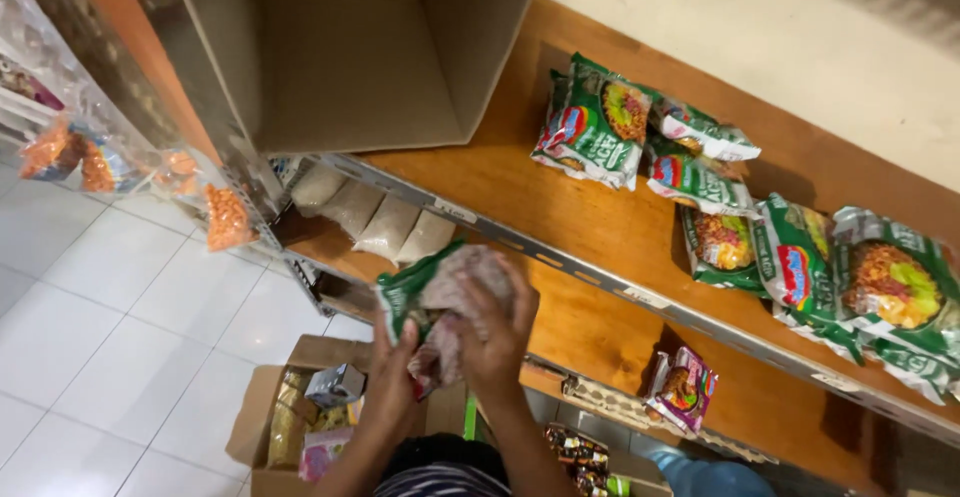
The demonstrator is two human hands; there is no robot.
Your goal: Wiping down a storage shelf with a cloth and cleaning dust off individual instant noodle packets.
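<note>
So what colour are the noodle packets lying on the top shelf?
Mostly green and white noodle packets, with red and yellow printing; the head view shows them on the wooden shelf.

The brown wooden top shelf [520, 182] has bare room in the middle. A big open cardboard box [350, 57] blocks one end, and green noodle packets [700, 172] crowd the other end by the wall.

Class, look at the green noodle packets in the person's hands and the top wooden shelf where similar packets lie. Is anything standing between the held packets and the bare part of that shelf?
Nothing visible blocks it. Both the left hand and right hand grip the green noodle packets just below the shelf's metal edge. The bare wood lies between the cardboard box and the packets on the shelf.
</note>
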